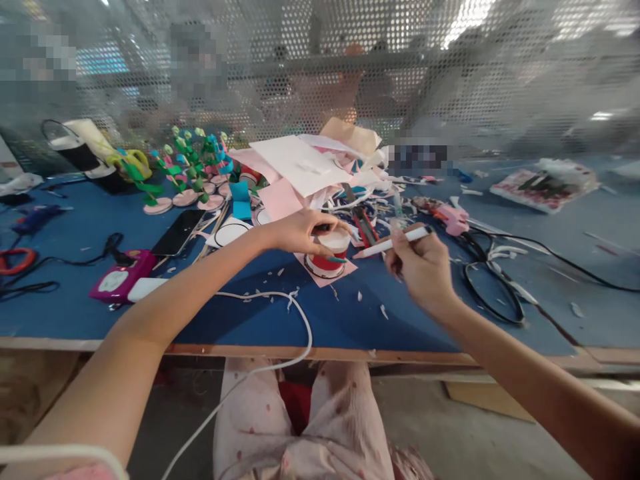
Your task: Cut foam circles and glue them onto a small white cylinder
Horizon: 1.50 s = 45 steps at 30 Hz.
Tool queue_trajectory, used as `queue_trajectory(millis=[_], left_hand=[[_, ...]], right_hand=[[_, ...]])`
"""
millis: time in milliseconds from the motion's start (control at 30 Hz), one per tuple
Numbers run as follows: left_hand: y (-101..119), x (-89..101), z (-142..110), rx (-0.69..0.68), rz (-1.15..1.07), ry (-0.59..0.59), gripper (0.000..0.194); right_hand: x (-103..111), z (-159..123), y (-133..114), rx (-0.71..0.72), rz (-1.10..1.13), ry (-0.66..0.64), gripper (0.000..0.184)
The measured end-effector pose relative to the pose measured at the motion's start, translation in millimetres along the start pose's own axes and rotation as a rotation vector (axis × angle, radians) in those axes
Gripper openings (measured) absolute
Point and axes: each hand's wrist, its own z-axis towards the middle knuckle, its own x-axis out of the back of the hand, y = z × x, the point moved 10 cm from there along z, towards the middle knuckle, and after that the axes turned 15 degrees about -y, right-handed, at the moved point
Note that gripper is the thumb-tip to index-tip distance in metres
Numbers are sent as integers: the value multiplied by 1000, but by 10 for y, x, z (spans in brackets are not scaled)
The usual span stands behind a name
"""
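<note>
My left hand [300,232] is closed round a red and white round spool [326,265], with the fingers over its top and side. The spool stands upright on a piece of pink paper [325,281], and a dark curved line shows around its base. In my right hand [425,267] is a white marker [375,249], gripped between thumb and fingers. Its pinkish tip points left, close to the spool but apart from it. Behind the left wrist lies a white paper [231,235] with a black circle drawn on it.
Paper sheets [295,163] and scraps are heaped behind the spool, near a red cutter [365,227]. Green paper plants on pink discs [185,197], a phone [179,232] and a magenta box [124,277] stand left. A pink glue gun [453,219] with black cord lies right.
</note>
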Motion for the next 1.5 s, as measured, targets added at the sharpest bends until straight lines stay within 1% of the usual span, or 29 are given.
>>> queue_trajectory(millis=[33,133,167,233,333,433,500,567,633,700,733,800,867,900,933,967,1033,1067,1100,1167,1233,1300,1400,1500], left_hand=[[-3,-20,7,-20,-42,-25,26],[-44,88,-22,-52,-122,27,32],[-76,168,-49,-36,-118,69,33],[-166,388,-143,46,-63,182,35],[-335,815,-407,255,79,392,33],[-556,1190,-774,509,212,562,32],[-749,1347,-1033,683,269,634,34],[-970,1408,-1249,848,308,651,37],[-1154,1413,-1393,954,333,661,39],[-1263,1380,-1417,972,332,659,41],[-1278,1361,-1399,965,329,664,42],[-1207,1330,-1324,940,342,698,45],[-1024,1282,-1184,880,378,735,44],[-927,1228,-1077,831,387,728,41],[-842,1144,-943,769,387,692,38],[-780,1027,-790,702,375,625,33],[-737,700,-475,567,304,431,25],[-731,556,-369,510,267,379,22],[-745,445,-301,476,239,361,19],[-866,300,-256,479,130,386,13],[-969,240,-254,446,0,449,8],[-1009,238,-258,386,-68,493,5],[-973,292,-280,291,-62,542,5],[-921,316,-289,215,-54,557,8]], right_hand=[[40,42,-68,40,10,50,44],[71,247,-247,153,62,161,36],[54,331,-291,182,74,185,35],[0,493,-343,222,88,227,32],[-104,672,-331,266,98,263,33],[-189,713,-237,295,63,280,33],[-246,694,-142,288,35,253,33],[-287,658,-63,274,4,222,32],[-306,629,-11,263,9,198,32],[-326,636,29,247,75,166,34],[-339,653,52,231,122,146,34],[-363,699,106,178,211,115,36],[-366,739,163,114,280,106,35],[-356,752,189,88,310,111,35],[-339,761,211,68,339,122,36],[-319,768,226,57,365,134,36],[-280,779,241,54,398,153,38],[-265,785,243,60,405,157,39],[-251,791,243,69,409,162,40],[-236,801,242,94,412,165,43],[-248,809,234,120,414,148,45],[-304,819,214,136,404,92,44],[-399,815,183,140,384,10,43],[-461,805,171,132,378,-35,43]])
